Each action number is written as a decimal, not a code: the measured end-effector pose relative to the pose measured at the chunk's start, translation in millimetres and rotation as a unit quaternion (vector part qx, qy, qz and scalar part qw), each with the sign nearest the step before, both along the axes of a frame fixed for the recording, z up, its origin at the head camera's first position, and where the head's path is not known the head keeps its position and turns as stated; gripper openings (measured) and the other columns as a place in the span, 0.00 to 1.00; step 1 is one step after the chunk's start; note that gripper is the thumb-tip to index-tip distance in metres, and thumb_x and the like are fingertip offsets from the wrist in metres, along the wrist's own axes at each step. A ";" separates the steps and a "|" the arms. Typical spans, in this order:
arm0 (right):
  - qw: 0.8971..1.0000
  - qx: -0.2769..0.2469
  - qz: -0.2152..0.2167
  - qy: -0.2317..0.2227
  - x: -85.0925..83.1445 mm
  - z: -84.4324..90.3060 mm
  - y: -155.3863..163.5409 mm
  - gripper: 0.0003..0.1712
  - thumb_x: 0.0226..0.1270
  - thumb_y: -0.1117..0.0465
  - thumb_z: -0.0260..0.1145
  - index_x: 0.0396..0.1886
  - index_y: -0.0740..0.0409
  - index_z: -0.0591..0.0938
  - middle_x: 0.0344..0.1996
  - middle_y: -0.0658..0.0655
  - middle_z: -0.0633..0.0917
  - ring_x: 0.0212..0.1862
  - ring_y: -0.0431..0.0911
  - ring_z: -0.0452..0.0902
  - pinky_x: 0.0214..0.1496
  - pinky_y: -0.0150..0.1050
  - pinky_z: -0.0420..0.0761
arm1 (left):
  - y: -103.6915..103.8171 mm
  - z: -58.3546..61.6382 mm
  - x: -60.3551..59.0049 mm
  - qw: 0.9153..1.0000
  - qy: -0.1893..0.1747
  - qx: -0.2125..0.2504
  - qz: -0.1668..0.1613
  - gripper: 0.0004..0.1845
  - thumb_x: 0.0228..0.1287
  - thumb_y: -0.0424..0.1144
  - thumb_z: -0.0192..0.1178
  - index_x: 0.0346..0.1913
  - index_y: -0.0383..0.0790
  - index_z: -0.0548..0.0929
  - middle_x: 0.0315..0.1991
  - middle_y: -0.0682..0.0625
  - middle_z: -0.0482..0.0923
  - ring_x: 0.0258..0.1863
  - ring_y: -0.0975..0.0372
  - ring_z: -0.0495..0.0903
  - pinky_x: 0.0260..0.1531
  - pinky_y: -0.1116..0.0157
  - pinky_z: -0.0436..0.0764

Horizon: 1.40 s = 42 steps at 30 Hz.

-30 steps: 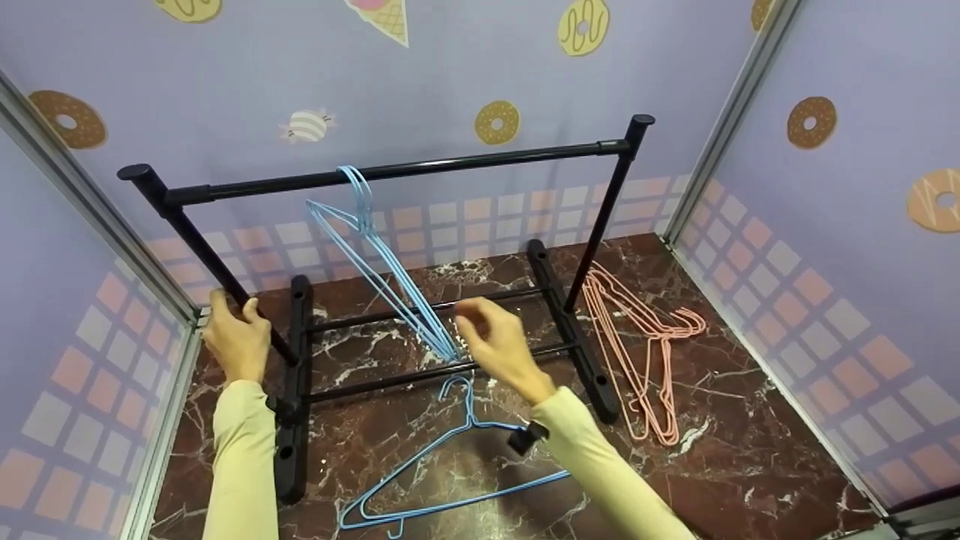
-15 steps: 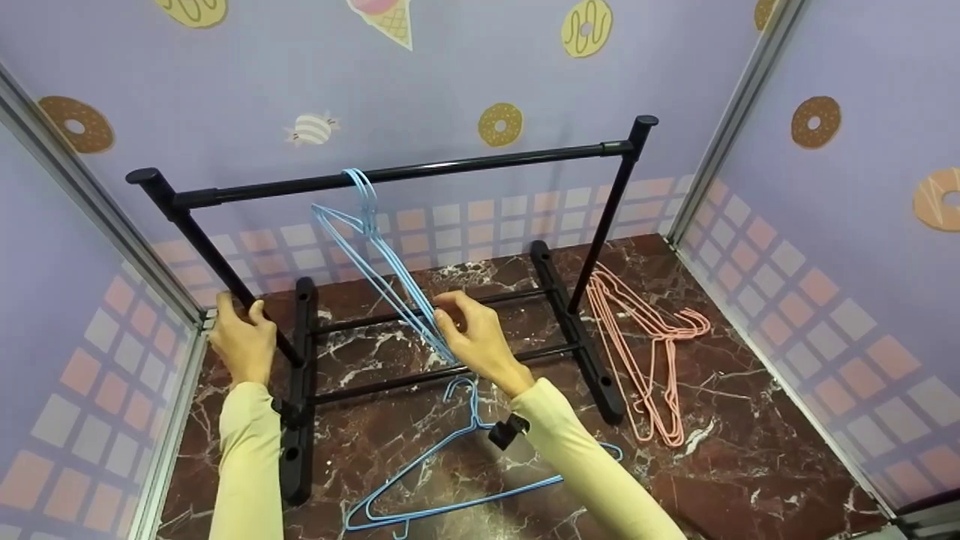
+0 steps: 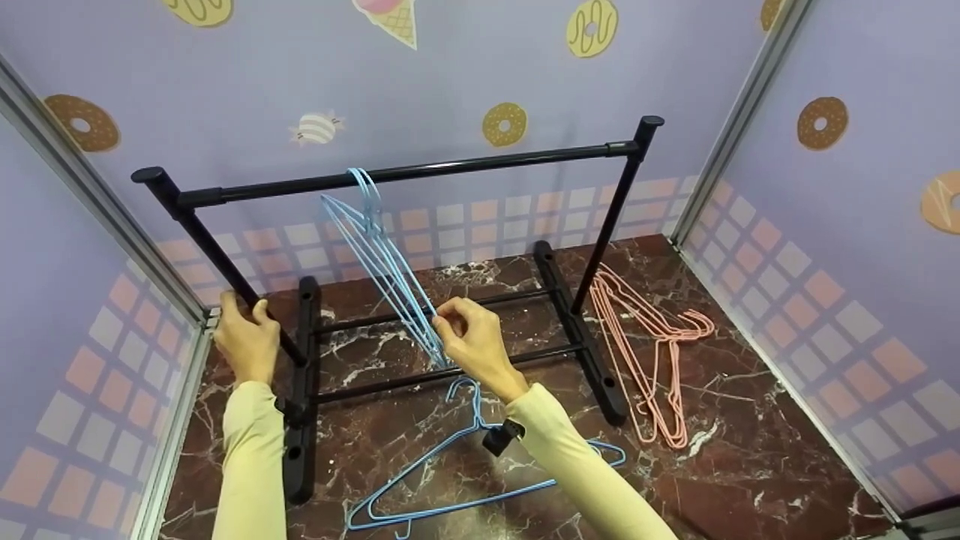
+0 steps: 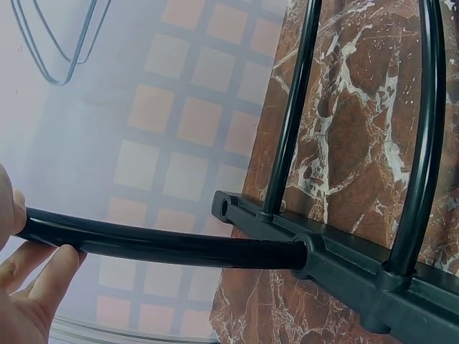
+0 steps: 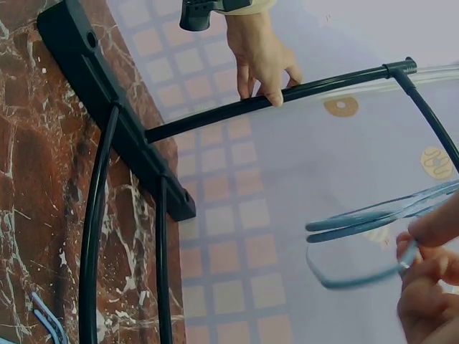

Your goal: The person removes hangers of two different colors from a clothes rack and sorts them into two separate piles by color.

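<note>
Since a second ago the person's right hand (image 3: pixel 471 341) has drawn in from a loose, blurred reach to the lower corner of the bunch of light-blue wire hangers (image 3: pixel 386 266), and the bunch has swung a little toward the left post of the black tubular metal garment rack (image 3: pixel 405 174).

By the look of them, these hangers are light, thin and springy: stiff enough to keep their shape, yet apt to slide along the rack's top rail and tangle with one another. The shoulder corner, where the wires bend, seems the sound place to take hold, and a fingertip pinch should suffice.

That is the grip seen: in the right wrist view the fingertips (image 5: pixel 430 265) are curled and pinching one blue wire corner, with the other hangers just above them. The bunch hangs by its hooks from the rack's top rail, left of its middle, slanting down toward the person.

At the rack's left post, the left hand (image 3: pixel 244 337) clasps the tube, fingers wrapped round it.
</note>
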State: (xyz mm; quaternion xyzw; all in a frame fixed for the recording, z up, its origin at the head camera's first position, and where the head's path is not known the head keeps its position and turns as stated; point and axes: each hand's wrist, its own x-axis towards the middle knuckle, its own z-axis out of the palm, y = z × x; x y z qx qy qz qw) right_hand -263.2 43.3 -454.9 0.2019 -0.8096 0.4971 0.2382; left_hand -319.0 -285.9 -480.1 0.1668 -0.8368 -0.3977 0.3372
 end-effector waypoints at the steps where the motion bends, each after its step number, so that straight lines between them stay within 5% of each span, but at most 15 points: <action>1: 1.000 -0.002 -0.006 0.004 0.2 0.4 0.7 0.02 0.63 0.66 0.67 0.33 0.61 0.85 0.23 0.54 0.82 0.24 0.37 0.70 0.28 0.28 0.69 | -0.1 0.0 0.1 1.000 0.000 0.001 0.000 0.17 0.70 0.39 0.60 0.56 0.35 0.73 0.49 0.28 0.82 0.53 0.27 0.76 0.54 0.35 0.71; 12: 0.998 -0.046 -0.026 0.029 2.8 -6.2 21.3 0.02 0.65 0.69 0.67 0.34 0.61 0.85 0.26 0.55 0.86 0.24 0.37 0.75 0.28 0.28 0.74 | -2.9 -5.6 -0.3 1.000 0.022 -0.008 0.005 0.16 0.69 0.37 0.61 0.53 0.33 0.73 0.45 0.27 0.82 0.51 0.28 0.77 0.52 0.35 0.72; 23: 0.997 -0.052 -0.054 0.019 12.0 -46.2 68.4 0.03 0.63 0.71 0.69 0.33 0.60 0.85 0.27 0.55 0.85 0.25 0.39 0.76 0.27 0.29 0.77 | -2.8 -1.5 1.0 1.000 0.013 -0.006 0.006 0.16 0.70 0.38 0.60 0.54 0.34 0.73 0.46 0.27 0.83 0.52 0.28 0.77 0.53 0.36 0.71; 35: 0.990 0.068 -0.115 0.051 20.4 -100.4 114.9 0.05 0.59 0.71 0.69 0.31 0.57 0.84 0.24 0.51 0.83 0.24 0.40 0.77 0.29 0.34 0.76 | -2.7 -3.0 2.9 1.000 0.015 0.000 0.006 0.16 0.69 0.37 0.61 0.54 0.34 0.74 0.46 0.28 0.83 0.52 0.28 0.77 0.52 0.36 0.72; 42: 0.983 0.126 -0.131 0.034 25.8 -116.3 141.1 0.04 0.60 0.70 0.70 0.32 0.57 0.85 0.24 0.50 0.82 0.26 0.40 0.78 0.30 0.40 0.78 | 1.2 -0.2 1.7 1.000 0.005 0.000 0.001 0.18 0.71 0.39 0.59 0.58 0.35 0.73 0.48 0.27 0.82 0.53 0.28 0.77 0.53 0.36 0.72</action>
